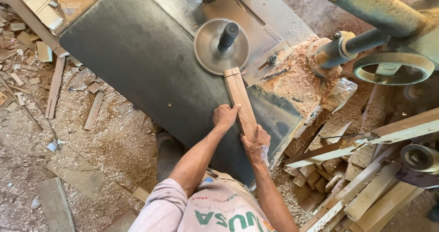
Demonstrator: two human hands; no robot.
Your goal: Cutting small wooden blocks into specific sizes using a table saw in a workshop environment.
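A narrow wooden plank [239, 96] lies flat on the dark metal machine table [137, 53]. Its far end touches the round spinning cutter disc [221, 46] with a black spindle in its middle. My left hand [224, 116] presses on the plank's left edge near its middle. My right hand [256, 143] grips the plank's near end close to the table's front edge. Both arms reach forward from the bottom of the view.
A heap of sawdust [297, 79] lies right of the cutter, beside a metal handwheel [393, 67]. Stacked wooden offcuts and slats [361, 177] fill the lower right. Wood scraps and sawdust [55, 90] cover the floor on the left.
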